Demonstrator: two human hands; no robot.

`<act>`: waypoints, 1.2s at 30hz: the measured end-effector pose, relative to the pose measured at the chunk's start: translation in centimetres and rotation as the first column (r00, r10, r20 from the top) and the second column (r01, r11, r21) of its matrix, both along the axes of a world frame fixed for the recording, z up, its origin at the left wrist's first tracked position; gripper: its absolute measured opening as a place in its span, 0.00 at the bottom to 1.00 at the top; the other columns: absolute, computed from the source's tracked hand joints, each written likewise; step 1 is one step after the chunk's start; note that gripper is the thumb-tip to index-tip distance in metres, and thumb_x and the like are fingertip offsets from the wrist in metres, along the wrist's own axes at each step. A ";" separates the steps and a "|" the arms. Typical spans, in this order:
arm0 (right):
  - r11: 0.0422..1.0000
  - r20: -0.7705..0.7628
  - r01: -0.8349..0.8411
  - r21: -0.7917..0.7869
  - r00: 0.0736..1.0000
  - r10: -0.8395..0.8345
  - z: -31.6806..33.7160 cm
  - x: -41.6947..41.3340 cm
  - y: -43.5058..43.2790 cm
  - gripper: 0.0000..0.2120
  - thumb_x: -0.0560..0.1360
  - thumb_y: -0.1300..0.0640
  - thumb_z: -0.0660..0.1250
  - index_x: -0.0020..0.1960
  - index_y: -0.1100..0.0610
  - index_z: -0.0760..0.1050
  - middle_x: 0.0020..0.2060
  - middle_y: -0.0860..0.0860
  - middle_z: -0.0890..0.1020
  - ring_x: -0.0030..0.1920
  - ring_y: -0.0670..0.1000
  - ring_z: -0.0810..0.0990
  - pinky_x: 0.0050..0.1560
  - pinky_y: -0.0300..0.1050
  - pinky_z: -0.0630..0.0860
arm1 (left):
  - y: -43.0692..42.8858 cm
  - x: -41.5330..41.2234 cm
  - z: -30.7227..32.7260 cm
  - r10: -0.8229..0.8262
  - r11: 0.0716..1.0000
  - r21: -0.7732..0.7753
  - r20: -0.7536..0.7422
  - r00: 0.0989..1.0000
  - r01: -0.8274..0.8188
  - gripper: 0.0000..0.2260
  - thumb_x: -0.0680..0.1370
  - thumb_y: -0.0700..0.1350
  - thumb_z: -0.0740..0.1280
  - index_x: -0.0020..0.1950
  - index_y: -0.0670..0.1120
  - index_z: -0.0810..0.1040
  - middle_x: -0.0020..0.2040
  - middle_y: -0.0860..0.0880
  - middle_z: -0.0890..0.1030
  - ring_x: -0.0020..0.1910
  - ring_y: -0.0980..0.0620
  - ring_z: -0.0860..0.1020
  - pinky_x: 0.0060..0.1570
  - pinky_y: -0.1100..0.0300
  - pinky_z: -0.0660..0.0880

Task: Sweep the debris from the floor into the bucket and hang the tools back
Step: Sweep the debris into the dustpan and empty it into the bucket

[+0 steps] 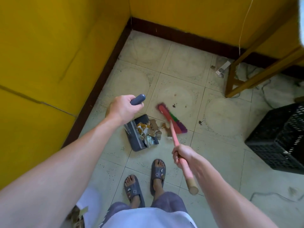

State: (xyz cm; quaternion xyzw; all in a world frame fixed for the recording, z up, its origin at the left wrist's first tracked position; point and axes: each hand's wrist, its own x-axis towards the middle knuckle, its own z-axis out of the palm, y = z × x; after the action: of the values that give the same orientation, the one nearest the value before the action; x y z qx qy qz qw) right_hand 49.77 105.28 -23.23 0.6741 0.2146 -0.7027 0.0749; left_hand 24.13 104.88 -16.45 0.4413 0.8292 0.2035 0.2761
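A grey dustpan (134,142) stands on the tiled floor in front of my feet, its long handle (138,99) gripped at the top by my left hand (123,107). Paper and cardboard debris (148,132) lies partly in the pan and partly at its mouth. My right hand (182,153) grips the pink stick of a broom (172,120), whose red, green and purple head rests on the floor just right of the debris. No bucket is clearly in view.
Yellow walls (49,55) with a dark skirting meet in a corner ahead. A wooden frame (233,76) stands at the right with cables and a power strip (222,68) under it. A black perforated crate (279,139) sits at the right edge. More scraps lie at the bottom left (77,214).
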 end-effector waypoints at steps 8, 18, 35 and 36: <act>0.997 -0.119 -0.041 -0.062 0.992 0.033 3.1 -3.2 -7.0 0.12 0.74 0.70 0.57 0.34 0.59 0.64 0.20 0.52 0.65 0.14 0.46 0.64 0.15 0.31 0.61 | -3.7 -0.7 0.3 0.011 1.000 0.014 0.041 0.999 -0.011 0.16 0.74 0.60 0.67 0.39 0.48 0.78 0.31 0.50 0.78 0.32 0.49 0.76 0.32 0.57 0.73; 0.984 -0.105 0.169 0.050 0.981 -0.163 6.7 -0.2 -10.1 0.10 0.76 0.67 0.57 0.47 0.53 0.67 0.20 0.47 0.64 0.15 0.44 0.62 0.14 0.29 0.59 | -12.7 -4.3 0.8 0.055 0.998 0.026 0.270 0.961 -0.065 0.14 0.76 0.58 0.67 0.39 0.48 0.75 0.30 0.50 0.71 0.29 0.50 0.71 0.33 0.56 0.69; 0.981 -0.009 -0.004 0.192 1.000 0.006 7.6 6.1 -17.7 0.14 0.75 0.69 0.58 0.33 0.57 0.63 0.16 0.49 0.67 0.12 0.45 0.64 0.14 0.29 0.61 | -29.6 5.5 3.6 0.516 0.805 0.102 0.367 0.774 -0.585 0.18 0.77 0.57 0.66 0.33 0.48 0.73 0.29 0.50 0.74 0.30 0.51 0.73 0.23 0.65 0.66; 0.980 -0.020 -0.020 0.196 0.999 0.025 7.7 7.3 -18.2 0.14 0.75 0.69 0.58 0.33 0.58 0.64 0.16 0.49 0.67 0.12 0.45 0.64 0.14 0.29 0.61 | -30.5 6.4 4.0 0.540 0.777 0.124 0.373 0.755 -0.617 0.17 0.77 0.57 0.67 0.32 0.48 0.73 0.29 0.49 0.74 0.30 0.51 0.73 0.26 0.63 0.66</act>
State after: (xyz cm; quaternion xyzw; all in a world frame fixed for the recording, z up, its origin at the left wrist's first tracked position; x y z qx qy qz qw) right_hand 57.04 87.11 -15.57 0.6679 0.2912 -0.6848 0.0137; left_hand 30.49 74.33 -12.49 0.1522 0.8390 0.4455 0.2728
